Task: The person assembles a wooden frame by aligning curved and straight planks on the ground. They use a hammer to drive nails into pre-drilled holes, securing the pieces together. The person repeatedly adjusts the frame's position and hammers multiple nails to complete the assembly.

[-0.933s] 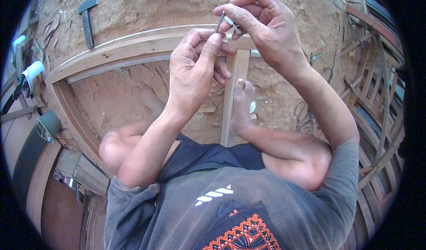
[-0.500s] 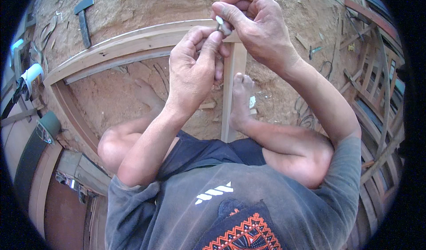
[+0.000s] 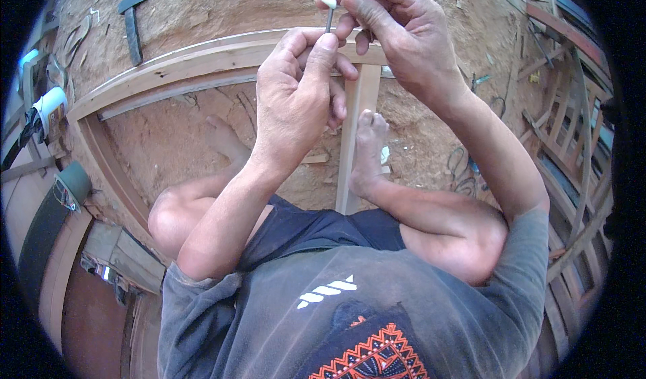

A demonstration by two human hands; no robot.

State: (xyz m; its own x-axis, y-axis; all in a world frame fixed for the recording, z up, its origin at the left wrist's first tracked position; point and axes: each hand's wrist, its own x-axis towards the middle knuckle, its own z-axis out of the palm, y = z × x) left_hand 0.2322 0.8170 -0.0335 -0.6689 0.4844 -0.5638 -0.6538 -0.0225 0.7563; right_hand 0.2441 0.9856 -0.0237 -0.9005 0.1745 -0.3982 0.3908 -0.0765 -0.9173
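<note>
Hands are raised close together in front of the chest, above a wooden frame [image 3: 202,59] that lies on the earth floor [image 3: 202,9]. Left hand [image 3: 296,96] pinches the lower end of a thin dark pin [image 3: 329,22], perhaps a nail or a small bit, between thumb and forefinger and holds it upright. Right hand [image 3: 397,39] is closed with its fingertips on the top of the pin, where a small white scrap [image 3: 327,1] sits; whether this is tape, thread or paper I cannot tell.

I judge that the step in hand is preparing the pin, by wrapping the white material on its end or pulling it off. The work is fine, so the next move calls for a steady left pinch while the right fingertips turn or pull with little force, so that the pin does not slip down.

Both bare feet are on the ground, the right foot [image 3: 367,150] against the upright wooden bar [image 3: 355,130] of the frame. A hammer [image 3: 131,15] lies well apart at the upper left, and a white bottle [image 3: 48,106] stands at the left edge.
</note>
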